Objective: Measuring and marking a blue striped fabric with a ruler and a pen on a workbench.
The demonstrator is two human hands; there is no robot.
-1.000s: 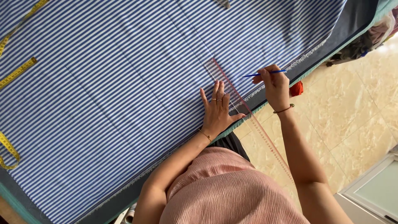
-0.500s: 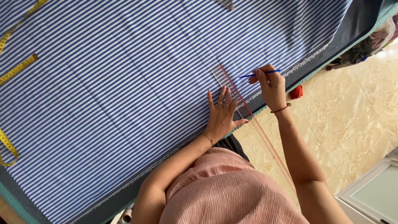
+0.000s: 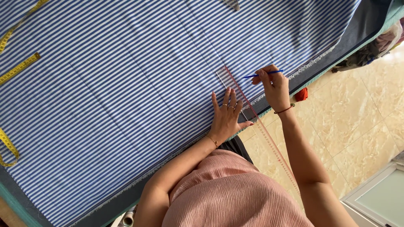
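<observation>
Both arms are stretched forward from the shoulders, bare from the upper arm down. The left hand [image 3: 226,119] is flat, palm down, fingers spread a bit and pointing away from the body, thumb sticking out to the right side. There are 2 rings on those fingers and a thin bracelet at the wrist. The right arm runs out straighter, elbow only slightly bent. The right hand [image 3: 274,86] is curled up in a pinch, thumb and fingertips pressed together, knuckles up, with a thin red band around the wrist.
</observation>
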